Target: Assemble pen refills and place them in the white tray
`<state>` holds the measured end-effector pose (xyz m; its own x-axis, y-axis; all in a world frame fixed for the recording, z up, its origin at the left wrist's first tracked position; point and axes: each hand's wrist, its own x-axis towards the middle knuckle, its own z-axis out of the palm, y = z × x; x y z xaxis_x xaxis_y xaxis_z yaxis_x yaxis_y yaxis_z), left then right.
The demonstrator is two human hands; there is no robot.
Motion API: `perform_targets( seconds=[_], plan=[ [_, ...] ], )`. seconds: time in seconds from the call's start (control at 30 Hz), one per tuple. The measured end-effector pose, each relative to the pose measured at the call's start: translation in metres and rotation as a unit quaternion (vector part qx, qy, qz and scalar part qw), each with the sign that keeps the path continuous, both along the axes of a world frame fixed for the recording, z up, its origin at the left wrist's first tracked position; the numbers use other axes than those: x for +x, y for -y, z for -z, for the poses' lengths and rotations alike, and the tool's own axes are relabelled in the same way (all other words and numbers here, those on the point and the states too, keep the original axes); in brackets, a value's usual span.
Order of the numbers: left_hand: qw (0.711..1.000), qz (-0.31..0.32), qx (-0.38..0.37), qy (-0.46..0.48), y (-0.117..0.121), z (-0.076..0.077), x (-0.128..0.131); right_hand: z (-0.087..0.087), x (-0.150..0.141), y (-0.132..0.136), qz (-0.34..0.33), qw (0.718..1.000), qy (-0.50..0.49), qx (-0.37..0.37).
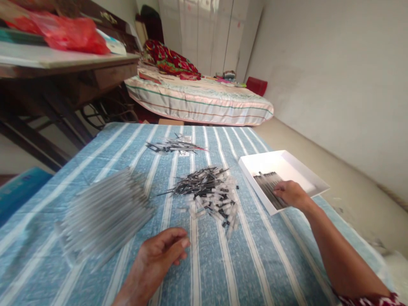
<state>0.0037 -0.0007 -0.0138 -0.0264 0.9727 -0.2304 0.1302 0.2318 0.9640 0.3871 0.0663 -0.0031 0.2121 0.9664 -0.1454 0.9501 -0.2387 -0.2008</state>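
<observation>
A white box (299, 168) under the right hand (290, 194) holds a row of pens (266, 182) at its fingertips; grip unclear. The left hand (167, 246) curls loosely, pinch unclear, caps (225, 199) heaped just beyond.

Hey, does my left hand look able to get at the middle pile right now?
Probably yes: the left hand is near the middle pile, and only striped cloth shows between them, so nothing seems in the way.

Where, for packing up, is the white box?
In the head view, the white box rests on the striped tablecloth, near its right edge, the right hand over it.
</observation>
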Motion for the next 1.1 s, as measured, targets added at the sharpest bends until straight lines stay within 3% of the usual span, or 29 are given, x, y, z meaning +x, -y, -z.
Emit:
perform_targets(
  seconds=[0.1, 0.27, 0.43, 0.87, 1.0, 1.1],
  plan=[
    [1.000, -0.001, 0.003, -0.004, 0.000, 0.001, 0.000, 0.000, -0.003, 0.002, -0.008, 1.000, -0.010, -0.022],
    [0.998, 0.060, -0.029, -0.001, -0.005, 0.004, -0.006, 0.000, 0.000, 0.003, -0.010, 0.999, -0.008, -0.043],
    [0.998, 0.051, -0.023, -0.025, -0.001, 0.002, -0.004, 0.004, 0.003, 0.002, -0.010, 0.998, 0.014, -0.056],
    [0.991, 0.122, -0.038, -0.051, 0.000, 0.004, -0.008, 0.010, 0.012, 0.002, -0.030, 0.994, 0.067, -0.085],
    [0.984, 0.073, 0.024, -0.163, -0.002, 0.004, -0.017, 0.006, 0.010, 0.007, -0.013, 0.997, 0.069, -0.039],
    [0.934, -0.006, 0.136, -0.330, -0.007, 0.002, -0.031, -0.001, -0.005, 0.015, -0.009, 0.996, 0.060, 0.057]
  ],
)
